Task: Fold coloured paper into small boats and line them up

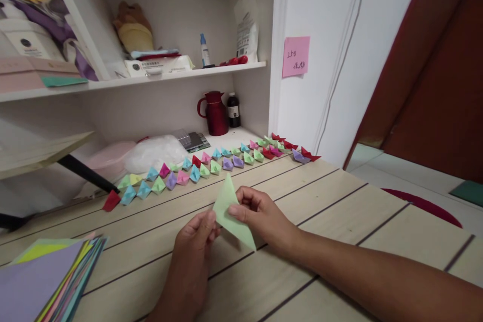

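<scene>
Since it would probably slip loose otherwise, we pinch the folded green paper [224, 203] from both sides, left hand [193, 239] and right hand [266, 219], over the bench [320, 198] near the paper boats [194, 174].

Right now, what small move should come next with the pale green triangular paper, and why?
Perhaps slide the thumb of the right hand along the pale green triangular paper to smooth it: that thumb lies on its face, while the left hand pinches its left corner and could steady it.
</scene>
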### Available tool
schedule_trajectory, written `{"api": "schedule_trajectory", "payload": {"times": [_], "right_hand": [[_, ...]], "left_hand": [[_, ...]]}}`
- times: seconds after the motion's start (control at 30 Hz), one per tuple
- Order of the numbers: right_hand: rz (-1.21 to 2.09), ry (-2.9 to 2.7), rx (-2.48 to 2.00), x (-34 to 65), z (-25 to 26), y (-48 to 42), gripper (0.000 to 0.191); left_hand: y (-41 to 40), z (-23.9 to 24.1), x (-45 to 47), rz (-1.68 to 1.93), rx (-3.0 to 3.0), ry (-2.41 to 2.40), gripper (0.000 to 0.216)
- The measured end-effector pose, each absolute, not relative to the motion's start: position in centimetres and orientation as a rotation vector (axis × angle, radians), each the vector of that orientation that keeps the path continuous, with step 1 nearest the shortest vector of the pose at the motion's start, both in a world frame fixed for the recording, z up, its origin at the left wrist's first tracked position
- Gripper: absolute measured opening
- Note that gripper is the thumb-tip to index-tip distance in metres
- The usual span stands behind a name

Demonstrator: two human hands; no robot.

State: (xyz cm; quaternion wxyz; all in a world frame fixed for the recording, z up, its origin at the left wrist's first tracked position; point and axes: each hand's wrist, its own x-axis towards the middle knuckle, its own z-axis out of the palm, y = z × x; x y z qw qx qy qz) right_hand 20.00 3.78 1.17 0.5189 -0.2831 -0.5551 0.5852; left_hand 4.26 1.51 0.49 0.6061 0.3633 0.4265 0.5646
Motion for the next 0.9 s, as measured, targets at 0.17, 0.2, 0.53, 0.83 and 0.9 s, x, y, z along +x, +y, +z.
{"api": "schedule_trajectory", "payload": {"times": [0.17, 0.2, 0.53, 0.83, 0.9], "right_hand": [[1.316, -1.391, -0.567, 20.5, 2.2, 3.2, 0.040], [1.318, -1.384, -0.556, 20.5, 2.4, 3.1, 0.039], [1.403, -1.379, -0.471, 20.7, 3.3, 2.4, 0.035], [1.419, -1.311, -0.553, 20.5, 2.9, 3.2, 0.026], [1.423, -1.302, -0.547, 20.3, 2.8, 3.3, 0.024]], "left_hand": [[1.5, 1.2, 4.3, 1.167, 0.833, 0.773, 0.027], [1.4, 1.2, 4.3, 1.151, 0.826, 0.781, 0.027], [0.6, 2.3, 5.2, 1.123, 0.746, 0.929, 0.030], [1.0, 1.7, 4.8, 1.120, 0.772, 0.910, 0.026], [1.1, 1.5, 4.7, 1.124, 0.773, 0.902, 0.024]]}}
